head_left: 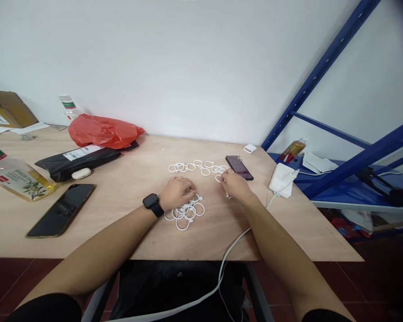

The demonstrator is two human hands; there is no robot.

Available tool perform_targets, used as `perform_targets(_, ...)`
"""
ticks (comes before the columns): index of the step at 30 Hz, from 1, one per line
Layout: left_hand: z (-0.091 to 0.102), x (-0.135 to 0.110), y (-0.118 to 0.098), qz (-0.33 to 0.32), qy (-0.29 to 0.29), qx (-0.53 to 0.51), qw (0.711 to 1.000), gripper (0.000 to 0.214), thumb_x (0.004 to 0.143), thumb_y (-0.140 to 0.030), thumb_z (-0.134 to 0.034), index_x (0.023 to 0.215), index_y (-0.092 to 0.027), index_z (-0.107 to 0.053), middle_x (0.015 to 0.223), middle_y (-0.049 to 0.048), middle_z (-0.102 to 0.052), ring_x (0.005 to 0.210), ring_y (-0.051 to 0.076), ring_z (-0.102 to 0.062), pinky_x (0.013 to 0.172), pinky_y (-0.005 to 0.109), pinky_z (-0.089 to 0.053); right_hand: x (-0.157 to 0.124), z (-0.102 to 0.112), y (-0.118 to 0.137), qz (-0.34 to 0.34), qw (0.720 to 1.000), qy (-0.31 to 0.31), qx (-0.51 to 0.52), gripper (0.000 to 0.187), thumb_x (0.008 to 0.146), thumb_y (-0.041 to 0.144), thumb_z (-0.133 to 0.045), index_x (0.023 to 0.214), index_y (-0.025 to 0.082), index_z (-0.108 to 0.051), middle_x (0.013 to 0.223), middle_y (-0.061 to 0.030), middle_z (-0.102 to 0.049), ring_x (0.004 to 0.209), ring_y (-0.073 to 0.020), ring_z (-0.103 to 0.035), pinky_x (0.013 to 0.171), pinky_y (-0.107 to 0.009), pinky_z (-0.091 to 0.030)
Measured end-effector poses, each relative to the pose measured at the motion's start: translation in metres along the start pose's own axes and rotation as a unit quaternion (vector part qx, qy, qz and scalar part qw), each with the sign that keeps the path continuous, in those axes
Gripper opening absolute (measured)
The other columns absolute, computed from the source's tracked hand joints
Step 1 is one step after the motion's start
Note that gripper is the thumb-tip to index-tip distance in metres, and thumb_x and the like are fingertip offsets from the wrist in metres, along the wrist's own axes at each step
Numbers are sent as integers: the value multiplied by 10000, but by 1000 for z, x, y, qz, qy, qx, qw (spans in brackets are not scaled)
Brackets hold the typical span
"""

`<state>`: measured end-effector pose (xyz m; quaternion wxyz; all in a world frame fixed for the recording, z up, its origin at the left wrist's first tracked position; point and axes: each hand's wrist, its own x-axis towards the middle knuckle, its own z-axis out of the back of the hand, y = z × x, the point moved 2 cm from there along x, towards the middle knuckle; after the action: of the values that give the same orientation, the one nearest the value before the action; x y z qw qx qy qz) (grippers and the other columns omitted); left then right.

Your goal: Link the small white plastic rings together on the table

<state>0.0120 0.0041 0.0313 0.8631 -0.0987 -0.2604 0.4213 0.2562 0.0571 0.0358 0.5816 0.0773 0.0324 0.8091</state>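
My left hand (177, 191), with a black watch on the wrist, rests curled on a chain of linked white plastic rings (187, 212) on the wooden table (127, 188). My right hand (233, 184) pinches a white ring (219, 178) taken from the far row of loose white rings (198, 167). The fingers of both hands are closed, and the hands lie about a hand's width apart.
A dark phone (239, 167) lies just beyond my right hand, and another phone (61, 209) lies at the left. A white charger (282, 180) with its cable sits at the right edge. A red bag (102, 130), black parcel (79, 160), bottles and blue shelving (339, 147) surround the table.
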Motion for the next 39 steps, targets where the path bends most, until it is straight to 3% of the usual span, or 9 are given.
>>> perform_targets(4, 2, -1, 0, -23, -60, -38, 997, 167, 874, -273, -588, 999, -198, -669, 1014, 67, -688, 965, 215, -621, 912, 380, -458, 2, -4, 14, 24, 976, -49, 210, 85, 819, 199, -579, 853, 185, -656, 1021, -63, -617, 813, -155, -588, 707, -263, -438)
perform_targets(5, 3, -1, -1, -31, -81, -49, 995, 196, 873, -262, -592, 1047, -200, -657, 1064, 77, -670, 1004, 219, -610, 932, 389, -459, 2, -6, 20, 22, 953, -39, 301, 88, 816, 242, -596, 867, 186, -641, 947, -41, -627, 732, -137, -572, 673, -258, -440)
perform_targets(7, 5, -2, -3, -45, -124, -64, 989, 251, 871, -257, -606, 1115, -203, -635, 1143, 98, -628, 1075, 229, -582, 958, 402, -461, 1, -11, 34, -6, 869, 22, 494, 186, 804, 350, -632, 899, 191, -610, 774, 4, -625, 603, -118, -538, 589, -244, -429)
perform_targets(9, 7, -3, -5, -58, -154, -66, 984, 268, 869, -279, -629, 1129, -214, -632, 1176, 108, -600, 1115, 238, -560, 964, 414, -463, -2, -15, 48, -13, 793, 72, 605, 259, 763, 405, -688, 871, 189, -594, 789, 1, -656, 584, -104, -548, 581, -240, -439)
perform_targets(11, 7, -4, -7, -68, -163, -58, 983, 244, 869, -306, -644, 1100, -229, -649, 1173, 102, -598, 1115, 237, -558, 962, 422, -459, -6, -18, 60, -15, 751, 94, 653, 304, 732, 426, -730, 852, 182, -594, 784, -3, -673, 569, -91, -557, 576, -232, -439)
perform_targets(14, 5, -4, -7, -75, -154, -49, 984, 182, 874, -330, -649, 1028, -234, -675, 1140, 83, -627, 1069, 220, -581, 949, 416, -448, -11, -20, 68, -17, 721, 101, 685, 383, 700, 428, -775, 937, 188, -593, 724, 14, -672, 554, -93, -572, 581, -234, -449)
perform_targets(23, 7, -1, -8, -32, -111, -87, 989, 153, 912, -310, -583, 958, -200, -679, 936, 44, -734, 859, 171, -658, 884, 358, -456, -14, -11, 69, 20, 710, 99, 697, 330, 711, 451, -783, 832, 172, -656, 725, -8, -690, 616, -111, -612, 635, -255, -492)
perform_targets(29, 10, 0, -9, -21, -103, -116, 988, 228, 944, -301, -510, 956, -205, -716, 929, 53, -744, 840, 167, -672, 820, 313, -488, -15, -11, 71, 39, 738, 87, 668, 353, 691, 443, -804, 881, 172, -683, 665, 1, -678, 622, -126, -625, 646, -271, -501)
perform_targets(39, 10, 0, -9, -50, -84, -107, 989, 283, 969, -362, -477, 989, -222, -723, 955, 50, -753, 873, 161, -683, 900, 321, -458, -17, -11, 74, 60, 761, 51, 644, 353, 731, 508, -756, 850, 190, -659, 651, 7, -651, 591, -122, -592, 601, -265, -484)
